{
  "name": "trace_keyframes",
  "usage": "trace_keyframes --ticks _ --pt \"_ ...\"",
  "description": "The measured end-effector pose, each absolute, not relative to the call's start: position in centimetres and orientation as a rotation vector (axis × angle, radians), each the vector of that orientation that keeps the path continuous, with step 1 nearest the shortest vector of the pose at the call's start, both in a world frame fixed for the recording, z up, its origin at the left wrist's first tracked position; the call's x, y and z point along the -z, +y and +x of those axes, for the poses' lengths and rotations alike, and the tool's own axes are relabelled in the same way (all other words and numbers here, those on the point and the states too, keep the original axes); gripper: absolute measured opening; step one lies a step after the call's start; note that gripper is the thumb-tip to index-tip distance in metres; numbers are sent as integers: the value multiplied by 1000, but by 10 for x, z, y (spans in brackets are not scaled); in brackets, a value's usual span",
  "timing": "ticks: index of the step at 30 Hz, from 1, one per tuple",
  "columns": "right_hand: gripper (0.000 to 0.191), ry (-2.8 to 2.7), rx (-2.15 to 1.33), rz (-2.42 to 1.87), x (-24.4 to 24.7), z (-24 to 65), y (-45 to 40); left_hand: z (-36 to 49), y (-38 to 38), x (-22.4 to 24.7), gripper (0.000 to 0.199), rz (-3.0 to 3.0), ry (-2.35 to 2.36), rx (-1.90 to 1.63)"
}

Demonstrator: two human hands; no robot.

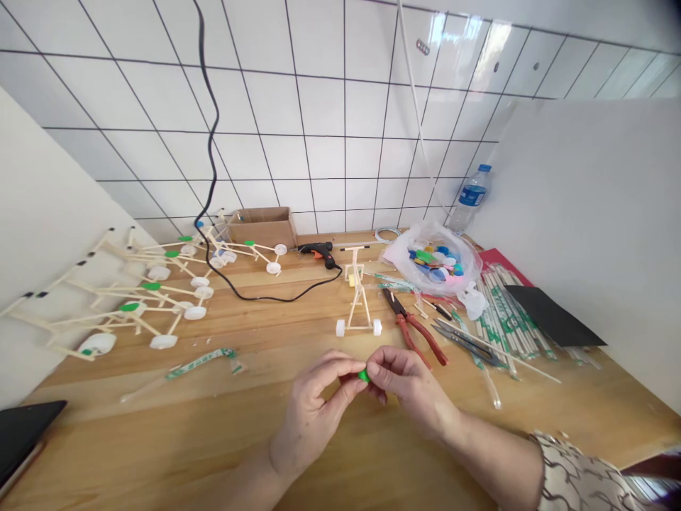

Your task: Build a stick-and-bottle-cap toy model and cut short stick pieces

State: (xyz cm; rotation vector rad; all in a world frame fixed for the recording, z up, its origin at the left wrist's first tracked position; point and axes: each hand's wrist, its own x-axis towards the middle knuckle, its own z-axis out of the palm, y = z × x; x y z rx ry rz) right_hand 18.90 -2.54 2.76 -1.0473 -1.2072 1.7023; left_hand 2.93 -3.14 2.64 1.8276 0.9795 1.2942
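Observation:
Over the front of the wooden table, my left hand and my right hand meet, both closed in a pinch. Between their fingertips is a small green plastic cap, mostly covered by the fingers. Just beyond the hands stands a small tricycle model made of thin wooden sticks. It has white wheels at the near end, a dark-tipped handlebar at the far end and a yellow piece low on its frame. No hand touches this model.
Red-handled pliers, scissors and wrapped sticks lie on the right. Behind them sit a bag of coloured caps and a bottle. Several similar models stand left. A corded glue gun lies near a cardboard box.

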Motion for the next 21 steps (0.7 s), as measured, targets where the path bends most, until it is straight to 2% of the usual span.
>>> trace_keyframes --ticks 6,13,21 --pt "35 -1093 -1748 -993 -29 185 -28 30 -34 -25 17 1842 993 -1316" --pt "36 -1170 -1761 -986 -30 188 -27 29 -31 -26 9 1842 1028 -1305" --pt "27 -1168 -1769 -1030 -32 189 -30 29 -33 -27 18 1878 968 -1245"
